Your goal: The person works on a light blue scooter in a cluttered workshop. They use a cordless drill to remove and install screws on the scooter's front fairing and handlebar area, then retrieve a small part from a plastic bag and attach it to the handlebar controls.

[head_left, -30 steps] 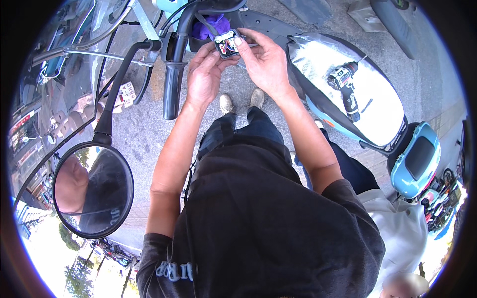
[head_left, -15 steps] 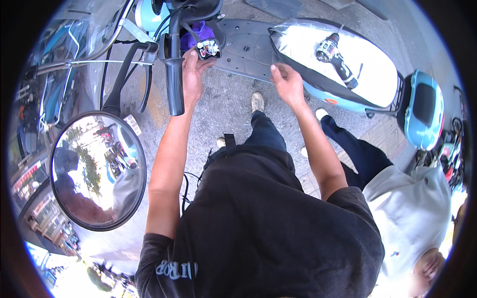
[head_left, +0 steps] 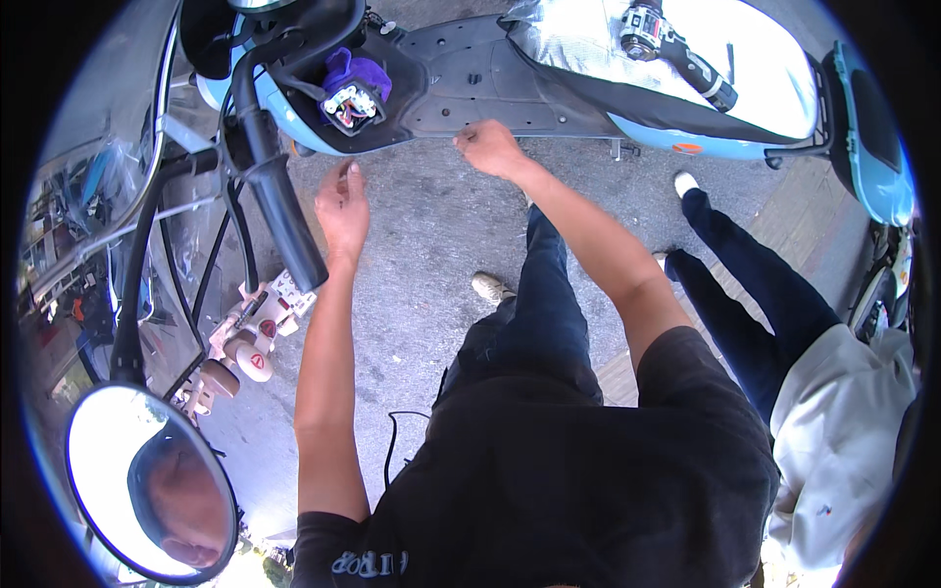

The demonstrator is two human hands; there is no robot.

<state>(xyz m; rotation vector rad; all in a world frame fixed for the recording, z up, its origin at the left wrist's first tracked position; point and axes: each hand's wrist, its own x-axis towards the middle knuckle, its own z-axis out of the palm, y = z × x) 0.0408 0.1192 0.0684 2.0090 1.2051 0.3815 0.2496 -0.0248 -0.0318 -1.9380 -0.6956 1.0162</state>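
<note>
A black housing (head_left: 353, 104) filled with white connectors and coloured wires rests beside a purple cloth (head_left: 359, 71) at the front of the scooter's dark footboard (head_left: 480, 93). Just below that housing, apart from it, is my left hand (head_left: 343, 208), fingers loosely bent and apart, with nothing visible in them. My right hand (head_left: 488, 149) is at the footboard's near edge, its fingers curled together. Whatever they may hold is hidden. On the silvery seat cover (head_left: 578, 44) lies a cordless drill (head_left: 676, 57), out of both hands.
The handlebar grip (head_left: 284, 216) juts out left of my left hand, with a round mirror (head_left: 152, 480) lower down. Another person in a light top (head_left: 843, 431) stands at the right. A blue rear box (head_left: 872, 137) is behind the seat.
My left hand has come away from the wired housing, which now sits by the purple cloth. My right hand has moved left to the footboard, its fingers curling in. The view has shifted.
</note>
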